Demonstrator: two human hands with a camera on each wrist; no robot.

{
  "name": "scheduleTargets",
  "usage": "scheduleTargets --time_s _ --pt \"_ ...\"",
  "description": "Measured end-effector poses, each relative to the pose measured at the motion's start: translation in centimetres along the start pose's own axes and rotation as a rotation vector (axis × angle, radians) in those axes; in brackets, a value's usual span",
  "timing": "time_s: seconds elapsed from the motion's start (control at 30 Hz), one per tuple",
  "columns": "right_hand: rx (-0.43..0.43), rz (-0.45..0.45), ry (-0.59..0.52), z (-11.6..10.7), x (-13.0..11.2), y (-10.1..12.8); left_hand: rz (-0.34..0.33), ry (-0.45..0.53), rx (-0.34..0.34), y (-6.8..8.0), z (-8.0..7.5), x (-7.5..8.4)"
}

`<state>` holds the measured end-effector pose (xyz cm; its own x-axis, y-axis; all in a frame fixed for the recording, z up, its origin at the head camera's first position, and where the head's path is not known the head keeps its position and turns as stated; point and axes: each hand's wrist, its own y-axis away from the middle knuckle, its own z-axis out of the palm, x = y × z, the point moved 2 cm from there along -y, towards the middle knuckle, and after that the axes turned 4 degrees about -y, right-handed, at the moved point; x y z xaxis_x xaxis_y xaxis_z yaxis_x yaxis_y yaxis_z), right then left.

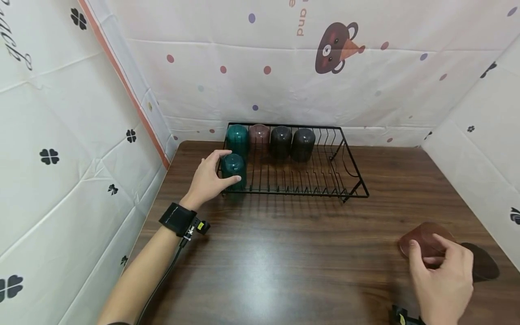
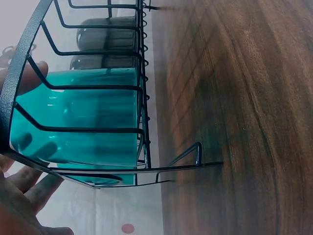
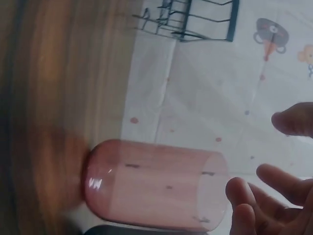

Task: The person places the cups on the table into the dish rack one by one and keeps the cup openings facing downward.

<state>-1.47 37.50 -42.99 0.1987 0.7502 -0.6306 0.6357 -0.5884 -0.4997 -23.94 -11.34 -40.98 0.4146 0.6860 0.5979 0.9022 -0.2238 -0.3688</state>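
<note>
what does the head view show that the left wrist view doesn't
Only the head view shows the right hand reaching over a pink cup on the table, a dark cup beside it, and a pink cup in the rack's back row.

Only the left wrist view shows fingers through the teal plastic from behind.

Both show the left hand on the front teal cup in the black wire rack, plus dark cups.

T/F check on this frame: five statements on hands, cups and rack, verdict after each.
1. The left hand grips a teal cup in the rack. True.
2. The rack holds five cups. True.
3. The right hand lifts the pink cup high off the table. False: the cup stands on the table.
4. The rack is white plastic. False: black wire.
5. Both teal cups sit at the rack's left end. True.
</note>
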Motion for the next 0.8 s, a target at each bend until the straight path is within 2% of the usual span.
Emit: scheduleTargets --time_s 0.17,0.37,0.57,0.8 --pt "-0.060 0.045 0.074 0.4 0.7 -0.2 -0.009 0.012 -0.017 0.1 -0.1 0.0" --pt "-0.177 0.102 0.147 1.4 1.5 -0.7 -0.008 0.020 -0.033 0.3 -0.2 0.0" --pt "-0.199 0.133 0.145 1.8 1.9 -0.9 -0.004 0.051 -0.040 0.5 -0.2 -0.1" --pt "-0.214 0.122 0.168 1.6 1.9 -1.2 0.014 0.081 -0.024 0.8 -0.2 -0.1"
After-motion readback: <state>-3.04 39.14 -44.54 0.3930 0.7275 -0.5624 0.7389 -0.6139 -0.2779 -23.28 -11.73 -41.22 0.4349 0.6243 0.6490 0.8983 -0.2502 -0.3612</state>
